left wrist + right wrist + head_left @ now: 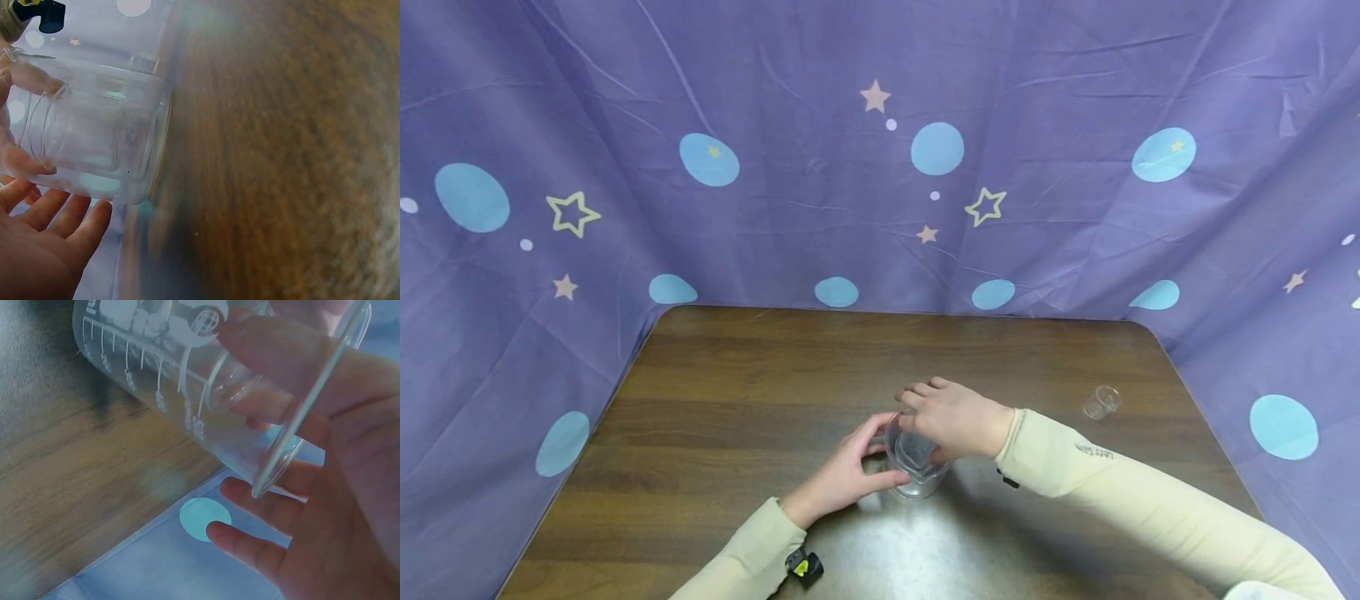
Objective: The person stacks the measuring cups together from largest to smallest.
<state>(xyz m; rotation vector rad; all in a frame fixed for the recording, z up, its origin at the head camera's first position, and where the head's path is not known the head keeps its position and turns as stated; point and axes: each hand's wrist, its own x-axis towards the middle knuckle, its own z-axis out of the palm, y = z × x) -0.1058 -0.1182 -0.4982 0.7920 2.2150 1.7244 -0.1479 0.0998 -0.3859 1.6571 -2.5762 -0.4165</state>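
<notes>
A large clear glass beaker (919,486) with white graduation marks stands upright near the table's middle. Inside it is a smaller beaker (87,142), its base close to the large one's bottom. My left hand (844,477) holds the large beaker from the left, thumb at the near side and fingers round the far side. From above, my right hand (961,418) reaches over the rim. Its thumb (275,353) and a finger are inside the large beaker and pinch the small beaker's rim, while the other fingers spread outside the glass.
Another small clear glass beaker (1102,403) is on the right part of the brown wooden table (737,375). A purple curtain (820,167) with stars and blue dots encloses the table's back and sides. Both wrists carry small black devices.
</notes>
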